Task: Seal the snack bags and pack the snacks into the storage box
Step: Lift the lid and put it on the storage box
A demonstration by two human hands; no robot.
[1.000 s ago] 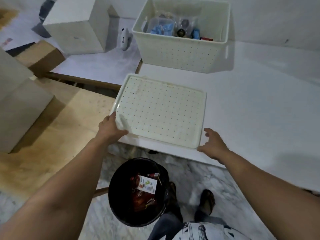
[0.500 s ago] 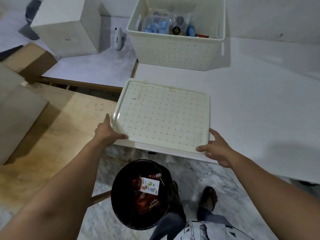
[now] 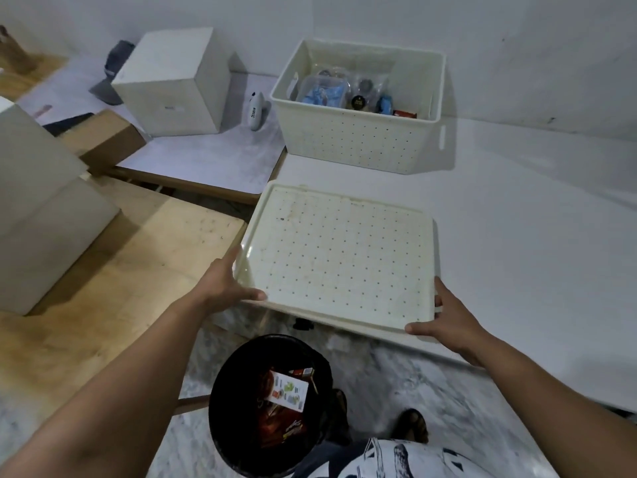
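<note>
The cream perforated lid (image 3: 341, 257) lies flat over the near edge of the white table. My left hand (image 3: 224, 284) grips its near-left corner, thumb on top. My right hand (image 3: 448, 322) grips its near-right corner, thumb along the front rim. Beyond the lid stands the open cream storage box (image 3: 358, 143) with several clear snack bags (image 3: 327, 93) and small packs inside.
A white handheld sealer (image 3: 256, 112) lies left of the box. A white cube (image 3: 175, 84) and a cardboard box (image 3: 103, 139) stand at the back left. A black bin (image 3: 272, 405) with wrappers sits on the floor under my arms. A wooden table (image 3: 120, 263) lies left.
My right hand has closed in and taken hold of the lid's near-right corner. The lid has shifted slightly right and toward me. My left hand keeps its hold.
</note>
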